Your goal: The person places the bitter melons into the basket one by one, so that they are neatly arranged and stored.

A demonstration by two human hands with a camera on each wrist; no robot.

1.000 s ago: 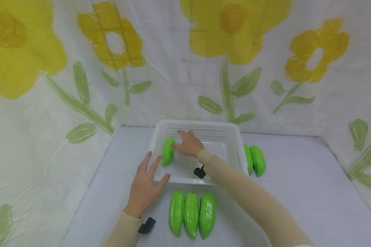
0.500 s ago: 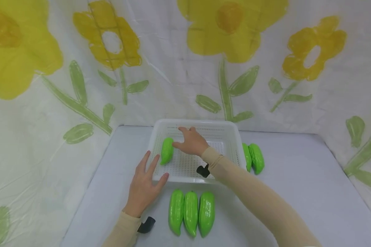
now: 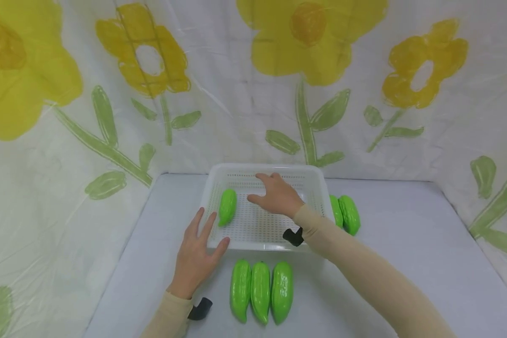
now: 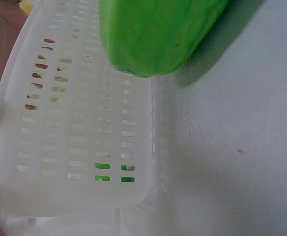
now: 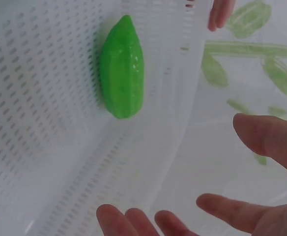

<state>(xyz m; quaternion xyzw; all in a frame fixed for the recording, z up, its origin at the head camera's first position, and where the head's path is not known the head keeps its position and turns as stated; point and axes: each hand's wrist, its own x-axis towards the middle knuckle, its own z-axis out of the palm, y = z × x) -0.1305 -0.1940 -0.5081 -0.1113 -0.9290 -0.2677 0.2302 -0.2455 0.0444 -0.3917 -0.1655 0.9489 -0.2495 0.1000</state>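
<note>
In my head view, a white basket (image 3: 248, 246) sits toward the far edge of the table (image 3: 401, 244), with a flowered sheet (image 3: 219, 94) hanging behind. The right sleeve (image 3: 376, 277) reaches across the basket's near right corner and blocks my sight of it; the basket's right wall also covers part of one vegetable in the outer pair (image 3: 349, 215). The right hand (image 3: 277, 195) is over the basket, its grip wide, thumb and fingers spread around nothing. The left hand (image 3: 194, 263) has a wide grip too, fingers splayed by the near left corner; I can't tell whether they touch the rim.

The inner vegetable (image 3: 227, 206) lies inside the basket beside the left wall, apart from the right hand. Its long axis runs far to near, the narrow tip pointing at the wearer and slightly left. The front row (image 3: 260, 292) lies much the same way, side by side, tips near. I count one basket and six green vegetables: one inside, three in front, two on the right.
</note>
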